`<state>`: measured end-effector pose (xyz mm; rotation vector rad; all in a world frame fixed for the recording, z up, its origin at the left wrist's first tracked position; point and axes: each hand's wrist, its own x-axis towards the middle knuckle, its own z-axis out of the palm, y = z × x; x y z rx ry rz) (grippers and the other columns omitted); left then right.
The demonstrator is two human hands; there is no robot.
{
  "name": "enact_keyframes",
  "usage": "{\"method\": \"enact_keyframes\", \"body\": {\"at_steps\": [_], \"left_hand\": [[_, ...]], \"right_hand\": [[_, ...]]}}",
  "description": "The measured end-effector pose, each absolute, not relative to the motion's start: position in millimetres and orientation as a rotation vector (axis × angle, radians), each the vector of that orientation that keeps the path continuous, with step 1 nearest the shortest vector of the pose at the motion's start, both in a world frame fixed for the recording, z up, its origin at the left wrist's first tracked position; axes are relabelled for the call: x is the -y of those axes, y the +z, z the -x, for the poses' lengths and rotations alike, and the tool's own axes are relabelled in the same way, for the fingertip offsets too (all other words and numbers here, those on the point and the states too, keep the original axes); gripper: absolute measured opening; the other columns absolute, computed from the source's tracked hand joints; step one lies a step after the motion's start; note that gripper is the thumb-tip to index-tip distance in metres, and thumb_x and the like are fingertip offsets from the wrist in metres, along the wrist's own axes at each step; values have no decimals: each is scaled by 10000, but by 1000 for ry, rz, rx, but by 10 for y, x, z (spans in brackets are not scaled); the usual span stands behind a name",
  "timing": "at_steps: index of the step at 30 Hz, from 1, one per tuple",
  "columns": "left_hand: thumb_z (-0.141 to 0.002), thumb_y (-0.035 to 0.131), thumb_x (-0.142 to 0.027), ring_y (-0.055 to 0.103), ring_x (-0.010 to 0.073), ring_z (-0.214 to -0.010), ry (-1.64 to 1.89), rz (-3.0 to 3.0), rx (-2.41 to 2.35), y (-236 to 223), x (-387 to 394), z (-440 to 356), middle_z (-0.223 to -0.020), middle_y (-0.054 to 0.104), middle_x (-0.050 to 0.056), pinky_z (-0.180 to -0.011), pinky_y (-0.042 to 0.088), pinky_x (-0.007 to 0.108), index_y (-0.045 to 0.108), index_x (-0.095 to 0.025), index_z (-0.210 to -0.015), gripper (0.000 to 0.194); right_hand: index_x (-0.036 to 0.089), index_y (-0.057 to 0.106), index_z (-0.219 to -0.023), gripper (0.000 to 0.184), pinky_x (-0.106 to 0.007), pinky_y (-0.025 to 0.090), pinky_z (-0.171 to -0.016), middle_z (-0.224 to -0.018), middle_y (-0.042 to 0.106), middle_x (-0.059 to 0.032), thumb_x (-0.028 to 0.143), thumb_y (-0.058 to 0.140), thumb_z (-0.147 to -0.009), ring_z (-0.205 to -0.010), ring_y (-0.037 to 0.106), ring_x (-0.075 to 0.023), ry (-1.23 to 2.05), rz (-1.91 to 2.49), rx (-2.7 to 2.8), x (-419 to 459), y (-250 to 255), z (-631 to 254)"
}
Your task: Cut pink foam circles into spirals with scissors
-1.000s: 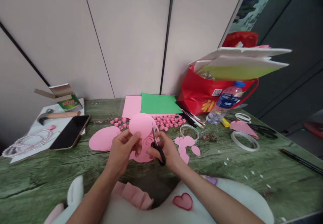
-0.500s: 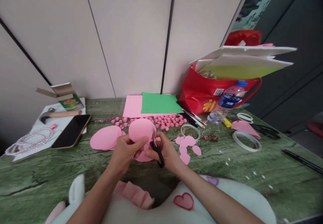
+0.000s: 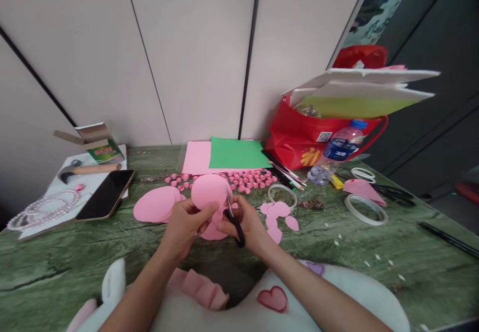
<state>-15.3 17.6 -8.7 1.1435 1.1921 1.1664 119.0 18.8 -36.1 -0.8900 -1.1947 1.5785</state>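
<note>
Pinched in my left hand [image 3: 187, 222] is a round pink paper disc [image 3: 209, 191], raised above the table. My right hand [image 3: 247, 222] is closed around black-handled scissors [image 3: 235, 224], whose blades lie at the disc's right edge. Under both hands sit more pink paper pieces [image 3: 213, 231], partly covered by my fingers. A stack of pink paper ovals [image 3: 155, 204] lies to the left, and small pink petal cutouts [image 3: 275, 222] are on the right. Behind the disc are rows of small rolled pink paper pieces [image 3: 247, 178].
At the back lie green paper [image 3: 239, 153], pens [image 3: 286, 174] and a red bag [image 3: 288, 132]. A water bottle [image 3: 337, 152] and tape rolls [image 3: 365, 209] are on the right. The left side has a phone [image 3: 105, 194], hammer [image 3: 90, 169] and bead string [image 3: 45, 209]. A plush cushion [image 3: 322, 297] is in front.
The disc has dropped slightly and tilted over the past second. The scissors stay at its right edge, and the strip of paper beside the blades no longer shows. The view has shifted slightly.
</note>
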Motion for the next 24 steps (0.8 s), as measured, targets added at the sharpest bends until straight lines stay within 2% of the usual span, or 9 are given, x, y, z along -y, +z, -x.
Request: {"method": "enact_keyframes", "body": {"at_steps": [6,15,24], "left_hand": [[-596,632,-224,271,25,-351,1195,-1144,-1183,-76,-170,145,-390,372,-72,-353,169,175,516,-120,-544,165],[-600,633,-251,283,32,-351,1233,-1165,-1165,-74,-173,148,-392,380,-71,-351,191,181,518,-126,-550,177],[-672,576,-264,420,64,-373,1234,-1092,-1036,-6,-156,110,-511,511,-29,-353,300,190,516,-138,-614,151]], "right_hand": [[206,327,-768,536,-156,256,-386,-480,448,102,306,747,-450,-392,349,-43,1579,862,1215,-193,-356,-1200],[214,323,-765,550,-174,317,-381,-474,479,100,326,749,-436,-379,392,-57,1575,893,1213,-206,-390,-1206],[213,312,-757,546,-159,300,-357,-423,474,108,333,744,-447,-349,395,-59,1559,904,1235,-194,-408,-1176]]}}
